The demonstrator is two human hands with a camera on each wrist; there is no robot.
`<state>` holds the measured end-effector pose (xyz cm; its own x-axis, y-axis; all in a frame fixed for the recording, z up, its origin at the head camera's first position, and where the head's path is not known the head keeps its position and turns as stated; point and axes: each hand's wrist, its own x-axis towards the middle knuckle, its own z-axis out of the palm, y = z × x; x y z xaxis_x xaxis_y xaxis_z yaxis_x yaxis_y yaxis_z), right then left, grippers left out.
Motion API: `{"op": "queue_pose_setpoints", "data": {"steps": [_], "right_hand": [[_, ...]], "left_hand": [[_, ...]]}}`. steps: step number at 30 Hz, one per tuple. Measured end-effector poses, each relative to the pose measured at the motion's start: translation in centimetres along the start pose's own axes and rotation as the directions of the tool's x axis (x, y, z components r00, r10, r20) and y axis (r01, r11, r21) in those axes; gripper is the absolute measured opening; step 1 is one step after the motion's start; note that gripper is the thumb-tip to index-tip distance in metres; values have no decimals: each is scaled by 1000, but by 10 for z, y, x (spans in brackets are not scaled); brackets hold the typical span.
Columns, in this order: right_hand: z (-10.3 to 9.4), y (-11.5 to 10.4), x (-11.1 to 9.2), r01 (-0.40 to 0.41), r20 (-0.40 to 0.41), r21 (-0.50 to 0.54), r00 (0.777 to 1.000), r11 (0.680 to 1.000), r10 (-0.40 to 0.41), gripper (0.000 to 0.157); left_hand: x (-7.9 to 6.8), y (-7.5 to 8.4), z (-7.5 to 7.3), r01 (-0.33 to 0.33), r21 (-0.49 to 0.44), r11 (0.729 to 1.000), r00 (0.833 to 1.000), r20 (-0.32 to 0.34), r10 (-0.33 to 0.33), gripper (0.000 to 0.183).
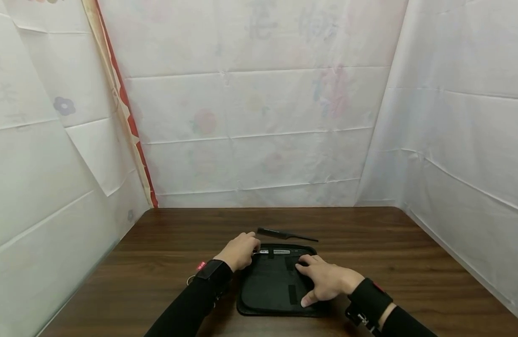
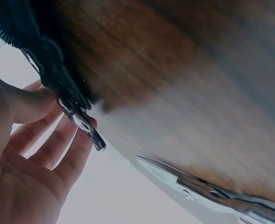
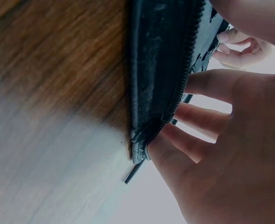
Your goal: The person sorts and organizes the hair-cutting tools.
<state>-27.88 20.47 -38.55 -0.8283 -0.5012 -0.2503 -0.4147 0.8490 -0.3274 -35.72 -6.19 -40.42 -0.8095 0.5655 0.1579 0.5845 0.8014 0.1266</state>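
A black zippered case (image 1: 265, 288) lies spread on the table with dark straps inside. Along its far edge, silver scissors (image 1: 281, 252) with a ribbed blade sit under a strap. My left hand (image 1: 238, 252) pinches their handle end at the case's far left corner; in the left wrist view the metal handle (image 2: 83, 123) shows between thumb and fingers. With fingers spread, my right hand (image 1: 328, 279) rests on the right side of the case, over its zippered edge (image 3: 174, 88). A second pair of scissors (image 2: 188, 189) lies on the table beside the left hand.
Just beyond the case lies a black tail comb (image 1: 280, 234). The brown wooden table (image 1: 157, 262) is enclosed by white sheets (image 1: 259, 107) at the back and both sides.
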Motion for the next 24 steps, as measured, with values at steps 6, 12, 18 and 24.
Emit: {"op": "queue_pose_setpoints", "data": {"steps": [6,12,18,24], "right_hand": [[-1,2,-1,-7,-5,-7,1000,1000,7,87],[-1,2,-2,-8,-5,2,1000,1000,8,87],[0,2,-1,-7,1,6,1000,1000,7,87],[0,0,1,6,12,-1,1000,1000,-6,86]], "left_hand": [[2,5,-2,1,12,1000,1000,-12,0,21],[3,7,-4,3,14,1000,1000,-3,-3,20],[3,6,-2,-4,15,1000,1000,-5,4,20],[2,4,-1,0,11,1000,1000,-16,0,20]]}}
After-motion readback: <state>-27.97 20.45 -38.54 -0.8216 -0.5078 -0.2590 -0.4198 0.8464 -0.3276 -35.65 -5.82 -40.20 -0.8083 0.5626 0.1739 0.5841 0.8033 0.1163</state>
